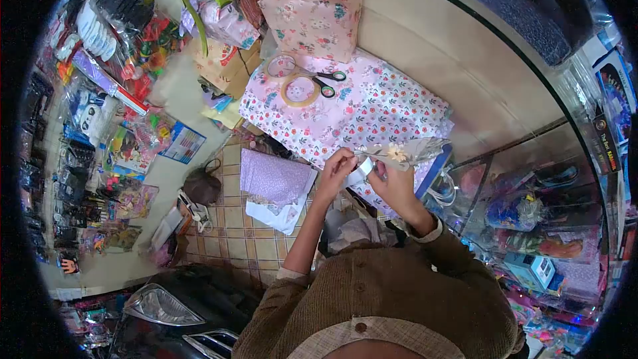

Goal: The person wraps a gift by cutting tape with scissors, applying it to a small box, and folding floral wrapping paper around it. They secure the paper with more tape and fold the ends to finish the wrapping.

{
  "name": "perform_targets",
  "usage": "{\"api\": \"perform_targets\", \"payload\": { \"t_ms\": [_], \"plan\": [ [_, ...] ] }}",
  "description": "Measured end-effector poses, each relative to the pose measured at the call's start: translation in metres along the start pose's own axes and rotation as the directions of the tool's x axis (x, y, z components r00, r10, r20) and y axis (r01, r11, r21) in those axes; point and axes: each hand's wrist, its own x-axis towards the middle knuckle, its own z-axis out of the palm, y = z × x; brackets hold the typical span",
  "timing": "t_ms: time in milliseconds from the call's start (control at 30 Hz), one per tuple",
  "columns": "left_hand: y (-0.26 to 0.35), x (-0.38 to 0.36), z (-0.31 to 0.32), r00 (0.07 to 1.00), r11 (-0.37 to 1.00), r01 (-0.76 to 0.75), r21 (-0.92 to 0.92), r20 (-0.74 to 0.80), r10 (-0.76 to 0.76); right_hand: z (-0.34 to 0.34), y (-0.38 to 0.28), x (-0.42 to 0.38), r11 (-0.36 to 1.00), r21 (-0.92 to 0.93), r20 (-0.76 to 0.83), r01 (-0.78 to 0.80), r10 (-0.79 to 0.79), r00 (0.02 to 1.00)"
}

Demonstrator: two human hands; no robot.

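Note:
A cream flower in clear wrap lies across my hands, its thin stem pointing left. My right hand is closed round it, below the bloom. At the stem's left end, the fingers of my left hand are pinched together. A shiny white strip shows between the two hands, close to the right thumb. Beneath them is floral wrapping paper spread on the counter. Black-handled scissors rest on this paper, beside a roll of yellowish tape and another tape roll.
A pink floral paper bag stands at the back of the counter. Lilac printed packets sit to the left, above the tiled floor. Packaged goods fill the left side, and a glass case is at right. A black motorbike is lower left.

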Motion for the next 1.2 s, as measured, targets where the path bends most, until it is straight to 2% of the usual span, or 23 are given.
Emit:
{"api": "perform_targets", "payload": {
  "t_ms": [100, 200, 400, 500, 600, 667, 733, 800, 900, 933, 1033, 1067, 1100, 1133, 1200],
  "plan": [
    [-0.001, -0.003, -0.001, 1.0, 0.999, -0.001, 0.04, 0.026, 0.0, -0.001, -0.002, -0.002, 0.999, 0.023, 0.006, -0.031, 0.031, 0.999],
    [-0.003, -0.008, 0.0, 0.998, 0.998, -0.052, -0.016, 0.028, 0.053, 0.0, -0.002, -0.004, 1.0, -0.018, 0.019, -0.025, 0.025, 1.0],
    [-0.006, -0.013, -0.004, 0.996, 0.997, -0.055, -0.058, 0.067, 0.059, 0.003, 0.0, -0.01, 0.996, -0.025, 0.052, -0.085, 0.086, 0.995],
    [-0.008, -0.015, -0.006, 0.99, 0.99, -0.061, -0.125, 0.122, 0.076, 0.008, 0.011, -0.014, 0.999, -0.015, 0.019, -0.045, 0.045, 0.999],
    [-0.007, -0.01, -0.012, 0.972, 0.988, -0.152, -0.003, 0.183, 0.15, -0.005, 0.001, -0.005, 0.995, 0.078, 0.036, -0.057, 0.055, 0.998],
    [0.001, -0.009, -0.006, 0.971, 0.929, -0.233, 0.287, 0.124, 0.205, -0.008, 0.0, -0.001, 0.995, 0.077, 0.049, -0.058, 0.054, 0.997],
    [0.003, -0.01, 0.0, 0.946, 0.79, -0.315, 0.526, 0.104, 0.308, -0.009, 0.0, 0.0, 0.994, 0.085, 0.061, -0.061, 0.056, 0.997],
    [-0.005, -0.011, 0.004, 0.889, 0.592, -0.399, 0.701, 0.138, 0.436, -0.008, 0.002, 0.0, 0.992, 0.102, 0.067, -0.068, 0.062, 0.996],
    [-0.014, -0.008, 0.013, 0.924, 0.766, -0.319, 0.558, 0.002, 0.383, -0.006, 0.009, 0.004, 0.978, 0.186, 0.059, -0.099, 0.089, 0.994],
    [-0.005, -0.01, 0.017, 0.954, 0.825, -0.237, 0.514, -0.038, 0.298, -0.009, 0.01, 0.006, 0.97, 0.215, 0.068, -0.11, 0.098, 0.993],
    [0.009, -0.007, 0.024, 0.892, 0.701, -0.386, 0.599, 0.05, 0.449, -0.026, 0.012, 0.02, 0.931, 0.33, 0.125, -0.159, 0.124, 0.984],
    [0.014, -0.005, 0.027, 0.933, 0.77, -0.316, 0.554, 0.037, 0.357, -0.033, 0.012, 0.027, 0.904, 0.384, 0.167, -0.189, 0.134, 0.977],
    [0.015, -0.002, 0.029, 0.934, 0.79, -0.309, 0.529, 0.012, 0.357, -0.04, 0.012, 0.033, 0.872, 0.436, 0.208, -0.221, 0.141, 0.968],
    [0.016, 0.0, 0.031, 0.934, 0.809, -0.302, 0.504, -0.011, 0.356, -0.046, 0.012, 0.039, 0.877, 0.448, 0.219, -0.172, 0.079, 0.973],
    [0.024, 0.006, 0.04, 0.943, 0.858, -0.269, 0.437, -0.063, 0.328, -0.051, 0.011, 0.046, 0.874, 0.463, 0.216, -0.149, 0.052, 0.975]
  ]
}}
